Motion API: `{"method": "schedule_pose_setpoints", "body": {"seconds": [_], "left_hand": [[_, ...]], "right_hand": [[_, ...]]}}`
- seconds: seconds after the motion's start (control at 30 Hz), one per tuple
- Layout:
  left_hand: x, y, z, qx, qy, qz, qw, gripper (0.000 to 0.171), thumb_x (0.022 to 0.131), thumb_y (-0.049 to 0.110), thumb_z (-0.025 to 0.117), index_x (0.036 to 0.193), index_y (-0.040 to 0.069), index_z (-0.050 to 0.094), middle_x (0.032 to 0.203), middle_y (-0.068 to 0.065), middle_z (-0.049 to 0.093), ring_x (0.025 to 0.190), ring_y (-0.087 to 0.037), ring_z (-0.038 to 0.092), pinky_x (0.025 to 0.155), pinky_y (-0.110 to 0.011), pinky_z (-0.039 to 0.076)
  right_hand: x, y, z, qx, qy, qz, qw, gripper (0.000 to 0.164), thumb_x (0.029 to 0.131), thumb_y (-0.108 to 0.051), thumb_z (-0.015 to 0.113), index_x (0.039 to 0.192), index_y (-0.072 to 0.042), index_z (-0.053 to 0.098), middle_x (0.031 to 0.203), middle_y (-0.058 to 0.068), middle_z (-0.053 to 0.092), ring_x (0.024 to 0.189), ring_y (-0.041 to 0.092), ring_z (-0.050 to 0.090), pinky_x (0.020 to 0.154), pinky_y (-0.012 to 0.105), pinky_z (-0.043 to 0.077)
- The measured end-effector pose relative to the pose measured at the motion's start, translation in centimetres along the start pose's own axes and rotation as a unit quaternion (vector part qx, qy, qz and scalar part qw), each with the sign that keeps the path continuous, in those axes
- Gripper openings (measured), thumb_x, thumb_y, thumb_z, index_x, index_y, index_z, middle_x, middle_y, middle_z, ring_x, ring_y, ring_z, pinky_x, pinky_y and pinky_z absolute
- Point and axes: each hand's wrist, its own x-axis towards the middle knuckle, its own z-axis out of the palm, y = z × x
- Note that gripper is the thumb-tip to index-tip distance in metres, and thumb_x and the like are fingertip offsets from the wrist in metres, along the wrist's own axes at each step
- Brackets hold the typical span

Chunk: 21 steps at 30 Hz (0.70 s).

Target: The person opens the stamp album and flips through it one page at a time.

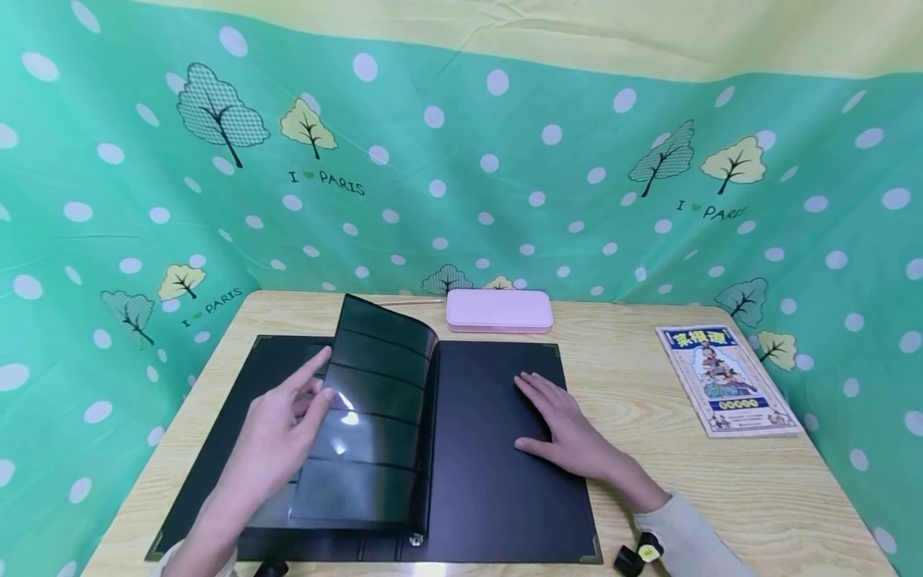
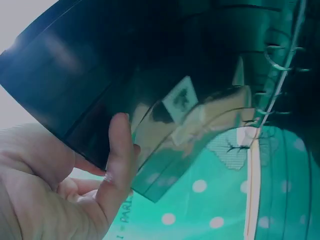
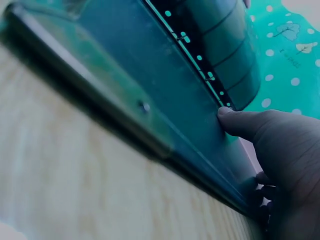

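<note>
A black ring-bound album with metal corners lies open on the table. Its glossy, banded pocket pages stand raised and curve leftward from the rings. My left hand pinches their outer edge between thumb and fingers; the thumb shows against the page in the left wrist view. A small pale piece with a dark print appears on the page there, whether in a pocket or reflected I cannot tell. On the bare inside of the right cover rests my right hand, fingers extended and thumb apart.
Behind the album sits a pink case, with a thin stick beside it on the left. A printed booklet lies toward the table's right edge. Dotted green cloth hangs around the back and sides.
</note>
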Motion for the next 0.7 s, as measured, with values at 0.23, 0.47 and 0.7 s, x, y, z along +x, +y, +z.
{"method": "schedule_pose_setpoints", "body": {"seconds": [0.23,0.47,0.7], "left_hand": [[0.1,-0.1,-0.6,-0.012,0.029,0.008,0.9995,0.058,0.111,0.009,0.068,0.166,0.007,0.051,0.090,-0.004,0.062,0.050,-0.013,0.044,0.044,-0.029,0.034],[0.7,0.4,-0.1,-0.056,0.056,0.044,0.9959,0.056,0.110,0.006,0.068,0.164,0.007,0.054,0.080,-0.002,0.058,0.048,-0.013,0.037,0.042,-0.030,0.030],[1.3,0.1,-1.3,-0.106,0.051,0.031,0.9925,0.052,0.114,0.009,0.063,0.165,0.010,0.055,0.094,-0.002,0.065,0.055,-0.012,0.048,0.047,-0.030,0.040]], "right_hand": [[-0.1,0.3,0.0,-0.013,0.006,-0.014,1.000,0.087,0.102,-0.044,0.080,0.171,-0.006,0.042,0.180,0.019,0.030,0.166,0.047,0.024,0.126,0.077,0.025],[-0.3,0.1,-0.3,-0.017,-0.006,-0.015,1.000,0.088,0.103,-0.044,0.078,0.172,-0.004,0.040,0.181,0.020,0.027,0.166,0.049,0.023,0.126,0.078,0.024],[-0.5,0.4,-0.1,-0.016,0.004,-0.025,1.000,0.087,0.104,-0.046,0.077,0.172,-0.006,0.039,0.181,0.020,0.028,0.166,0.047,0.023,0.125,0.077,0.024]]}}
